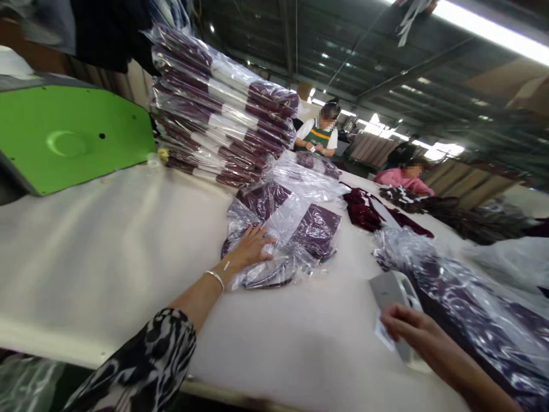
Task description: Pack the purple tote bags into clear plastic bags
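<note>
My left hand rests with spread fingers on a folded dark purple garment in a clear plastic bag. A white band runs across the middle of that garment. Over to the right, my right hand has its fingers curled together at a small white label. Just behind these fingers stands a grey-white boxy device, partly hidden by the hand; its exact kind is unclear.
A tall stack of bagged purple garments stands at the back left beside a green machine panel. More bagged garments lie along the right. Loose dark red garments lie farther back. Two people are across the table.
</note>
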`<action>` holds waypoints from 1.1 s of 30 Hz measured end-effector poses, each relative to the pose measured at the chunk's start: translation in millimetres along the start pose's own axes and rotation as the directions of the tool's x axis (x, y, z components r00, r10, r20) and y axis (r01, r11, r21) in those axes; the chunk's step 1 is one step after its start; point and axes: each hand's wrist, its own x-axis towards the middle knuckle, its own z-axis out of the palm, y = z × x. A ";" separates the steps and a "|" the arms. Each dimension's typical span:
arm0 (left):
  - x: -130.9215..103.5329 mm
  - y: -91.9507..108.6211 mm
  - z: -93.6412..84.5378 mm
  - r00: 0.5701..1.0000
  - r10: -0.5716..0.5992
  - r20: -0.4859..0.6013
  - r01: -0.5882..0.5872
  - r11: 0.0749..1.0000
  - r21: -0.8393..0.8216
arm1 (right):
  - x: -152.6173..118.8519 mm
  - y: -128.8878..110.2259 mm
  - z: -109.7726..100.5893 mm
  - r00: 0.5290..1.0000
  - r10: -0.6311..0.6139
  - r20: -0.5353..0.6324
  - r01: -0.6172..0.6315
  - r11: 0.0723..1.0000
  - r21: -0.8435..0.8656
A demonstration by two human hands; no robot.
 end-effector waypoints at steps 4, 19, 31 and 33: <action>-1.5 0.0 3.3 0.999 0.007 -0.034 -0.008 1.000 -0.026 | 93.9 -148.0 58.9 0.858 -0.273 0.434 0.265 0.961 0.079; -0.2 -5.9 25.5 0.995 -0.001 -0.103 -0.014 0.990 -0.137 | 319.7 -210.6 179.0 0.779 -0.223 0.586 0.595 0.557 -0.579; -2.7 -2.4 15.8 0.997 -0.007 -0.080 -0.006 0.987 -0.158 | 228.9 -165.1 127.8 0.795 -0.238 0.558 -0.002 0.919 0.395; -2.6 -1.5 14.2 0.997 -0.009 -0.083 -0.003 0.988 -0.155 | 212.0 -151.3 141.3 0.824 -0.234 0.517 -0.045 0.881 0.470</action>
